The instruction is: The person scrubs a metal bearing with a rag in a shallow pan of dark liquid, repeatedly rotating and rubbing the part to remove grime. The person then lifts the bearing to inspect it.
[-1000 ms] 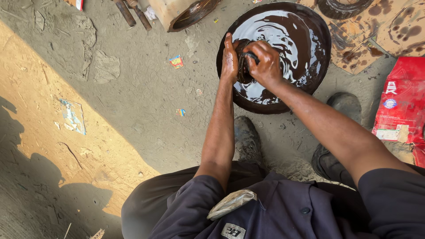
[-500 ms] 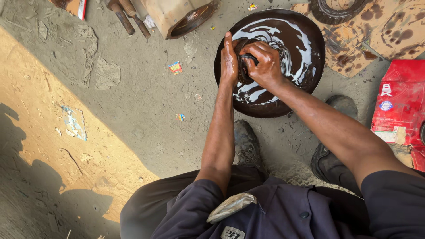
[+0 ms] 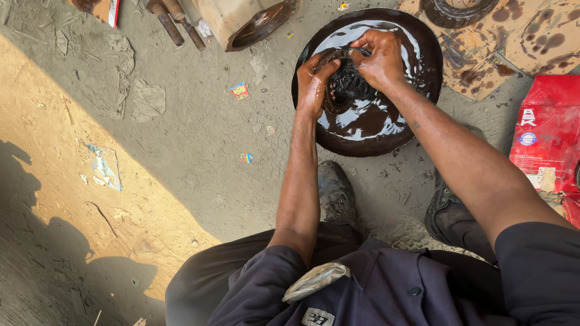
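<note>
Both hands clamp a dark oily ring part (image 3: 345, 84): left hand (image 3: 313, 84) cups its near side, right hand (image 3: 379, 59) pinches the top | part sits over the black oil basin (image 3: 423, 90) on the ground | judgement: keep it low so drips fall inside | versus earlier: right hand raised higher.

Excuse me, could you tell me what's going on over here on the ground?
A person crouches over a round dark pan of black oily liquid set on the dirt ground. Both hands are in it: the left hand and the right hand hold a small round metal part, dark and coated in the liquid, just above the surface. Beside the pan lie stained cardboard, a red bag, a metal cylinder and two bolts.
</note>
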